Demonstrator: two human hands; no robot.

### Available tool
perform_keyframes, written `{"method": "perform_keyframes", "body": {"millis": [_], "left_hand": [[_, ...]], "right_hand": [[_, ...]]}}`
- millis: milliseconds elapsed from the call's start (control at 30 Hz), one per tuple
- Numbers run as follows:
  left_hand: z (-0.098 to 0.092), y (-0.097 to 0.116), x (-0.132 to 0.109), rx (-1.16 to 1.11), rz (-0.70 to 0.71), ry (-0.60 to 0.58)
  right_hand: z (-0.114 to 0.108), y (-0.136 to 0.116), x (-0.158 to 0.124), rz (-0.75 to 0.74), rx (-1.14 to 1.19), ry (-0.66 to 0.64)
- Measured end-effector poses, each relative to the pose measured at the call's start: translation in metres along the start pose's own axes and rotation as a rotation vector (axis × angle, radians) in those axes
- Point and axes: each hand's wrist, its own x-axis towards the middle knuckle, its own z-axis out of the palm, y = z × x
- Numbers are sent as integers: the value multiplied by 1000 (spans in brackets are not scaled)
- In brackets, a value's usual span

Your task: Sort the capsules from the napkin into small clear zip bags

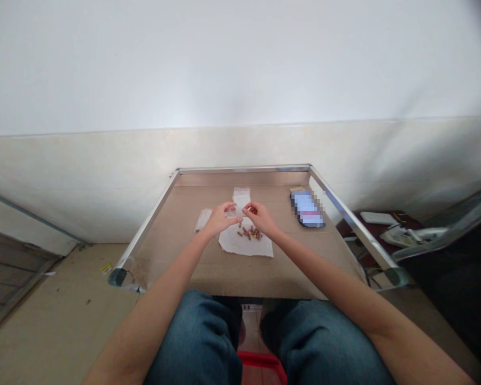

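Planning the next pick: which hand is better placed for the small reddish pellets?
Right, probably: the right hand sits just above the pellets on the white sheet; the left hand is farther off, to their left.

There are two hands in view, one left hand [218, 220] and one right hand [261, 219]. The counter [240, 279] carries one white sheet [244, 246], with roughly a dozen capsules [249, 232] on it, too small to count exactly. From the sheet, one clear plastic bag [241, 197] lies at 12 o'clock, a second clear plastic bag [203, 219] at 10 o'clock, and one phone [308, 208] at 2 o'clock.
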Motion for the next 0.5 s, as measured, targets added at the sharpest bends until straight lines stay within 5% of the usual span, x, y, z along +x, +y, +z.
{"method": "perform_keyframes", "body": {"millis": [300,500], "left_hand": [[4,-1,-1,-11,60,-54],[6,-4,2,-62,-1,111]], "right_hand": [[5,-5,0,-72,74,-104],[-1,0,-1,-110,47,-45]]}}
